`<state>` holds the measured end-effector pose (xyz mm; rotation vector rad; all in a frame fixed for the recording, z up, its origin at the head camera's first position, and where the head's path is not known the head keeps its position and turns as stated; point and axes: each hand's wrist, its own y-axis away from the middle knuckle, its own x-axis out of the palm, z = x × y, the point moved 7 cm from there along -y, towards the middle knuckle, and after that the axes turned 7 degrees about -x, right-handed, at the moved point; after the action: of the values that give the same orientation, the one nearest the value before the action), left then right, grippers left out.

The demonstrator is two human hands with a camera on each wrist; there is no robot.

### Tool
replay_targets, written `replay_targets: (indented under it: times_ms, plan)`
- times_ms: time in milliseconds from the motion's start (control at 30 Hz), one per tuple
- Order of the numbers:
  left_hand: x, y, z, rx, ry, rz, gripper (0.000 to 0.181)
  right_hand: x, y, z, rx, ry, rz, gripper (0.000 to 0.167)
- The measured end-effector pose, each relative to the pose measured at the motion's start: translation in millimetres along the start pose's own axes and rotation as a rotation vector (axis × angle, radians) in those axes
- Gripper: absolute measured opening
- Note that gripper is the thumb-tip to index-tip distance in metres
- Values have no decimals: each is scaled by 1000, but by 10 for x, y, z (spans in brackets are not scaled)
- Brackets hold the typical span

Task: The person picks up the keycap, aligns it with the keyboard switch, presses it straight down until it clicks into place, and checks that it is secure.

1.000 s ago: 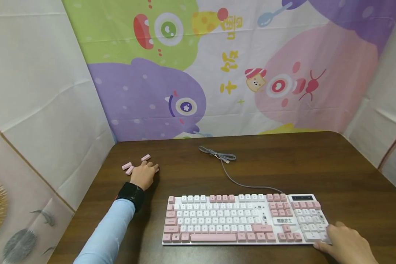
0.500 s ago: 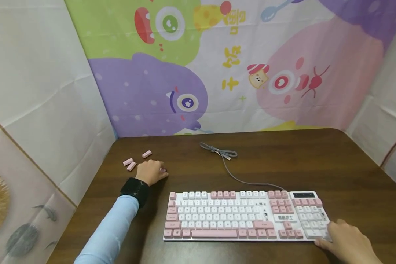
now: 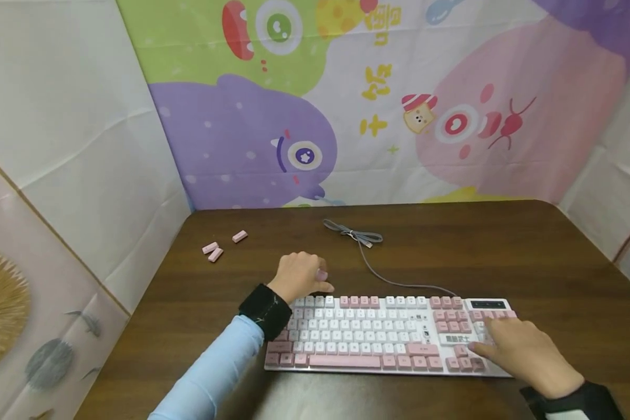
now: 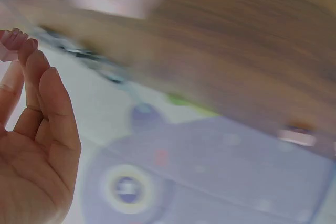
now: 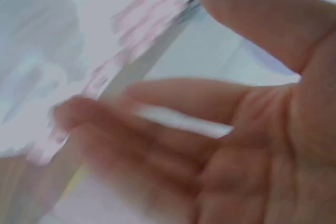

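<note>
We hold a small pink piece (image 3: pixel 322 274) in our left hand (image 3: pixel 300 275), pinched at the fingertips, probably because it is tiny, off the keyboard's (image 3: pixel 346 337) ten o'clock corner. Our right hand (image 3: pixel 527 353), thumb spread, seemingly holds nothing at three o'clock; three loose pieces (image 3: pixel 216 255) lie farther toward ten.

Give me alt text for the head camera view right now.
A person's left hand pinches a pink keycap near the back edge of a pink-and-white keyboard; the right hand is over its right end. Three other keycaps and a bundled cable lie farther back on a brown table.
</note>
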<state>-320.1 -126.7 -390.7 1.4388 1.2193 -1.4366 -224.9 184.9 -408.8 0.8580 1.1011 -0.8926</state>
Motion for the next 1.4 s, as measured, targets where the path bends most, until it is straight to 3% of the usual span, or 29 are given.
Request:
replay_targets:
  times_ms: [133, 233, 400, 500, 567, 700, 767, 1000, 1200, 1300, 1400]
  plan:
    - [-65, 28, -420, 94, 10, -25, 40, -192, -189, 493, -251, -93, -186, 43]
    - [-98, 67, -704, 150, 20, -50, 43, -232, -304, 725, -363, -213, -230, 40]
    - [-119, 149, -1123, 215, 30, -67, 45, -159, -442, 872, -418, -366, -239, 42]
    - [-107, 201, -1319, 250, 11, -93, 41, -107, -460, 862, -388, -455, -246, 40]
    - [-95, 232, -1409, 259, 16, -114, 40, -75, -466, 809, -324, -552, -236, 38]
    - [-61, 282, -1522, 269, 44, -152, 43, -16, -458, 675, -181, -767, -199, 35]
    - [-56, 307, -1564, 287, 55, -153, 45, -15, -448, 634, -158, -813, -200, 30]
    - [-87, 342, -1587, 305, 117, -61, 44, -34, -420, 546, -156, -812, -197, 24]
    - [-64, 327, -1630, 301, 7, -69, 39, -3, -406, 471, -150, -824, -169, 25]
    - [-14, 312, -1693, 306, -68, -83, 32, -5, -392, 428, -158, -759, -183, 25]
    - [40, 293, -1752, 297, -106, -85, 27, -51, -359, 409, -191, -532, -253, 24]
